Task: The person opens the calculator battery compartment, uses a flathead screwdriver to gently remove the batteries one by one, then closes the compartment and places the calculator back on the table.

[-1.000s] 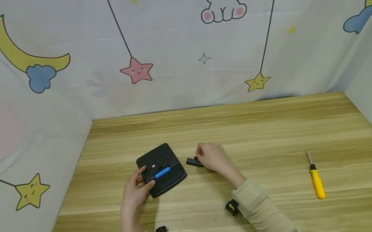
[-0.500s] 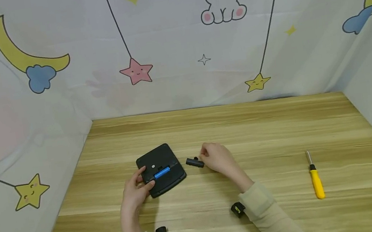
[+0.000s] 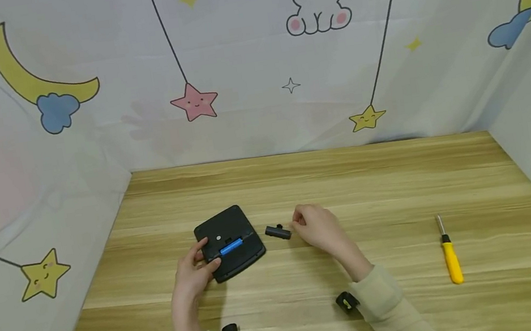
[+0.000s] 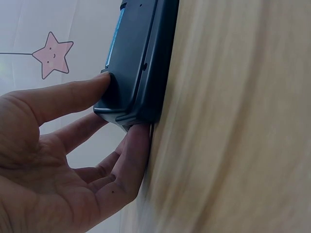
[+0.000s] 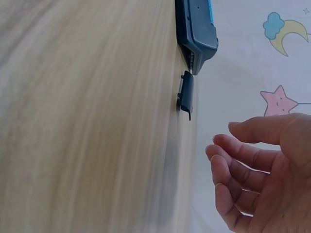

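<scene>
Black device (image 3: 228, 228) is pinched by the left hand (image 3: 192, 271); the right hand (image 3: 317, 227), fingers loosely bent and empty, is near a black cover (image 3: 278, 233).

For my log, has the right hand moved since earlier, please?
Yes; in the head view, the right hand moved rightward, away from the stationary black cover.

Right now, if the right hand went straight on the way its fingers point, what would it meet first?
Most likely the small black piece lying just ahead of the right hand, though the hand seems raised off the table, so it might pass over.
</scene>
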A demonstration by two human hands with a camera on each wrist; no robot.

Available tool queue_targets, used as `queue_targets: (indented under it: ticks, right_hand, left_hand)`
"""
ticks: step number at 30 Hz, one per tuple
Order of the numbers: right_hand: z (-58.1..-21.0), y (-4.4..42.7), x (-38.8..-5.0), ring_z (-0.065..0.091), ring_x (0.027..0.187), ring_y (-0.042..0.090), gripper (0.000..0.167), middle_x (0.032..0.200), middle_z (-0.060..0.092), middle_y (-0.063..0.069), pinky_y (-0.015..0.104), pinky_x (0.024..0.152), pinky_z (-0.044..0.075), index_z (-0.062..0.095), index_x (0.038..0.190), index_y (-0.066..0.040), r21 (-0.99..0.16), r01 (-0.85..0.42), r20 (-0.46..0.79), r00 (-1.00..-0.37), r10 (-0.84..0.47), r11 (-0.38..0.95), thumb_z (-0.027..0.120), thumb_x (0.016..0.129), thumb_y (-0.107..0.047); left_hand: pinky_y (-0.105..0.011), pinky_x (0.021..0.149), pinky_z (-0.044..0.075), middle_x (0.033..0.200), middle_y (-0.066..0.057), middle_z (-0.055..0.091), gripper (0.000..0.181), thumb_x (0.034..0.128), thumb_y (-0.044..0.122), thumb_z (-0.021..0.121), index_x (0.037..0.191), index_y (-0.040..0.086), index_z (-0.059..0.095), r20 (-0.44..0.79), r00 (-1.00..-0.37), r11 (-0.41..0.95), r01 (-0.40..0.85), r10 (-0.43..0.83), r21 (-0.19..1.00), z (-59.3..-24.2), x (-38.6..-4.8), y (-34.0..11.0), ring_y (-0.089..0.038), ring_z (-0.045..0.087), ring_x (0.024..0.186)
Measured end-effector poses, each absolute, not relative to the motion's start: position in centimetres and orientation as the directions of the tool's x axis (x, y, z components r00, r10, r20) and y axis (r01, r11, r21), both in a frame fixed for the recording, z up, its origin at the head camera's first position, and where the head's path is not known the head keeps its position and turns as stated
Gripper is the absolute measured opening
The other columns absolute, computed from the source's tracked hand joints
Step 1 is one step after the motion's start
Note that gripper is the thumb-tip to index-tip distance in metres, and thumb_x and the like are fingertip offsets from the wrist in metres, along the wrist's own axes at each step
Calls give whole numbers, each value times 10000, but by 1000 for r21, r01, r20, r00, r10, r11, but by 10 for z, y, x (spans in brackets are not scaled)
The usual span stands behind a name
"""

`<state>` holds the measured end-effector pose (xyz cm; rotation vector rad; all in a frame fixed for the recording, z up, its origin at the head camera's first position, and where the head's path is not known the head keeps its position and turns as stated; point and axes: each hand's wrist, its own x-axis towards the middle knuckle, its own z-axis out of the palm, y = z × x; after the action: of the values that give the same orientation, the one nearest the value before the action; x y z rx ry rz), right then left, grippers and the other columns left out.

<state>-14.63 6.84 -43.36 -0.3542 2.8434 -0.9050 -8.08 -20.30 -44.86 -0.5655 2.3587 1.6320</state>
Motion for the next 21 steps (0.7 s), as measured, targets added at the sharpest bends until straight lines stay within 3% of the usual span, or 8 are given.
queue_targets:
  ticks: [21]
  right_hand:
    - [-423, 95, -130, 547, 706, 150, 82, 788, 638, 29, 281, 639, 447, 681, 860, -83, -583, -126, -39, -982, -182, 803, 665, 884, -160]
  left_hand:
    - [-229, 672, 485, 1288, -261, 385, 644, 903, -10, 596, 1489, 70, 340, -380, -905, 319, -423, -189, 848, -448, -80, -202, -232, 558, 954]
